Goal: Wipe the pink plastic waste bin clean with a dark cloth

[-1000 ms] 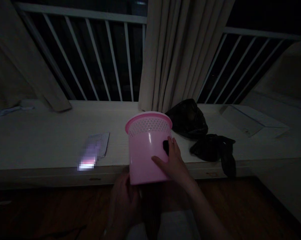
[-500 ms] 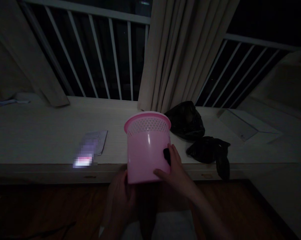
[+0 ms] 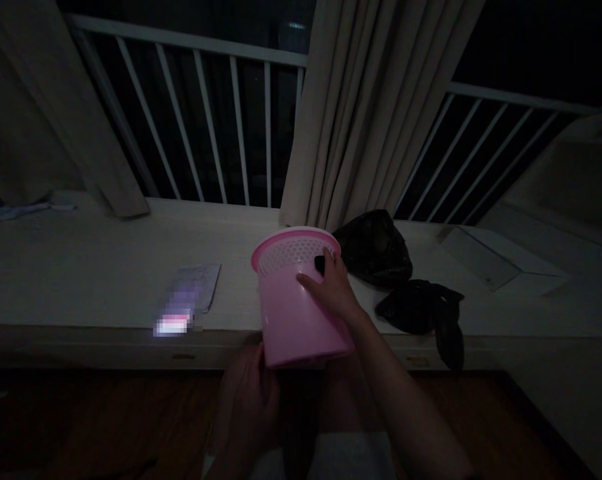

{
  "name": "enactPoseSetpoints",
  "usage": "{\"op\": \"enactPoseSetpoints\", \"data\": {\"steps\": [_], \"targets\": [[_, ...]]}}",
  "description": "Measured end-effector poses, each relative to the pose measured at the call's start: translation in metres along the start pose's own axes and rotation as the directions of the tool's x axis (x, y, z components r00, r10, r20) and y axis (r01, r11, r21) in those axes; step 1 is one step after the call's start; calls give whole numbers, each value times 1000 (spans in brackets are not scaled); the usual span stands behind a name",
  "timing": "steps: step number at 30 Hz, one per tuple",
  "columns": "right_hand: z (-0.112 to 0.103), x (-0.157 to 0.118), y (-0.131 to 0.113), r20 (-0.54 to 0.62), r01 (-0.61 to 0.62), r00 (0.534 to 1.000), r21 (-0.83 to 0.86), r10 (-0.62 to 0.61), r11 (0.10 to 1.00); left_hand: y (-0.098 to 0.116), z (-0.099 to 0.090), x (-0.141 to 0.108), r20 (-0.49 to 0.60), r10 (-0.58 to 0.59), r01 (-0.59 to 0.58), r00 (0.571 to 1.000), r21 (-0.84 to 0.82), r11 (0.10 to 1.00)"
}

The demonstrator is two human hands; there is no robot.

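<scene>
A pink wastebasket point(image 3: 301, 313) with a lattice band under its rim stands upright, slightly tilted, in front of me at the ledge's edge. My left hand point(image 3: 255, 387) holds it low on its left side, the fingers partly in shadow. My right hand point(image 3: 331, 283) lies against the upper right of its outer wall, just below the rim. Between that hand's thumb and fingers shows a small black object point(image 3: 320, 265), pressed to the wall; its kind is too dark to make out. The inside of the wastebasket is hidden.
Behind and right of the wastebasket, a black plastic bag point(image 3: 375, 250) and a smaller knotted one point(image 3: 413, 307) lie on the white ledge point(image 3: 105, 267). A pale box point(image 3: 501, 260) sits farther right. Papers point(image 3: 205, 280) and a blurred bright item point(image 3: 175, 320) are at left.
My right hand has slid up the wastebasket's wall with the small black object, from low on the right side to near the rim. The wastebasket has tilted a little; its base shifted right.
</scene>
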State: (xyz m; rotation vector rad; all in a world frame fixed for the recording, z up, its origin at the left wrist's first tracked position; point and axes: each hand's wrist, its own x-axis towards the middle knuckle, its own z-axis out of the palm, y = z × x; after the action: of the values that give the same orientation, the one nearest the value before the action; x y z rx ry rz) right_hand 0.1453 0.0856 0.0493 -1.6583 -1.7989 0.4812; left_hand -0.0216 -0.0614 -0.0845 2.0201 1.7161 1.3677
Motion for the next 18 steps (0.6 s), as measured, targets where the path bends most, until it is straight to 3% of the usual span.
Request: {"op": "enactPoseSetpoints", "data": {"steps": [3,7,12,18], "targets": [[4,1,-7,-29,-22,999,-25,21,999,0,-1,-1,21,13,-13,1000,18,1000],[7,-18,-4,-2,-23,1000,0,23,1000,-6,0,-4,-27,29,-29,999,17,999],[4,-47,14,75,-59,996,64,54,996,-13,1,-6,-33,30,-29,999,35,999],[-1,-59,36,80,-105,993,193,91,976,-6,0,-2,9,169,-169,986,114,979]]}}
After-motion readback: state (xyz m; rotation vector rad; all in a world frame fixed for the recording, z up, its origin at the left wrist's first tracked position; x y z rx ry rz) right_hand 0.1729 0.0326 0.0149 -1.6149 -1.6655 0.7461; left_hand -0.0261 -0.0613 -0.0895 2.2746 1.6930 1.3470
